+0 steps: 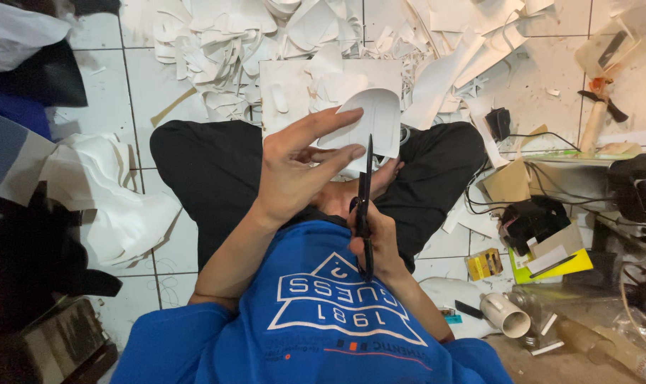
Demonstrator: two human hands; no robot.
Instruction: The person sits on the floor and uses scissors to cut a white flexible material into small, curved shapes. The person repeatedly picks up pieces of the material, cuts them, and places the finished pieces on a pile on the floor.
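Left hand (pixel 294 167): raised, fingers spread, pinching curved white cut-out sheet (pixel 371 122).
Right hand (pixel 378 242): clenched through handles of black scissors (pixel 365 206), blades pointing up into sheet edge.

Cut sheet (pixel 369 121) in left hand (pixel 294 174), scissors (pixel 365 206) right of it in right hand (pixel 380 242); scrap pile (pixel 266 43) on floor ahead; cup (pixel 504 314) lies at right.

A white, rounded cut-out sheet piece (pixel 369 121), perhaps thin foam or card, is held up tilted over the lap. Black scissors (pixel 365 206) point upward, blades nearly closed, their tips meeting the sheet's lower edge.
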